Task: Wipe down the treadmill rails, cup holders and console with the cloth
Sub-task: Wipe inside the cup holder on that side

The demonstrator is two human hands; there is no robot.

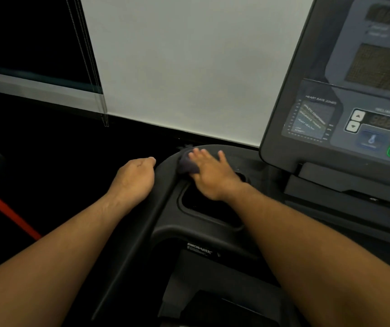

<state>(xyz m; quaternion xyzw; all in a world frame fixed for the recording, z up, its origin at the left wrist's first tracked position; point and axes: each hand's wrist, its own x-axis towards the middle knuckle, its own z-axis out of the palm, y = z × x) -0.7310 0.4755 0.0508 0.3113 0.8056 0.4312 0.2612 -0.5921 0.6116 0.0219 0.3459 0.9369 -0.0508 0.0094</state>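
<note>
At frame centre, the right hand [212,175] is pressing the cloth [186,165] onto the rail [158,206], fingers straight. The left hand [135,178] is curling beside it; I cannot tell whether it is grasping anything.

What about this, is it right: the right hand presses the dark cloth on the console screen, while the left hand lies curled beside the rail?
No: the head view shows the right hand pressing the dark cloth on the curved rail beside the cup holder, not the console screen. The rest holds.
</note>
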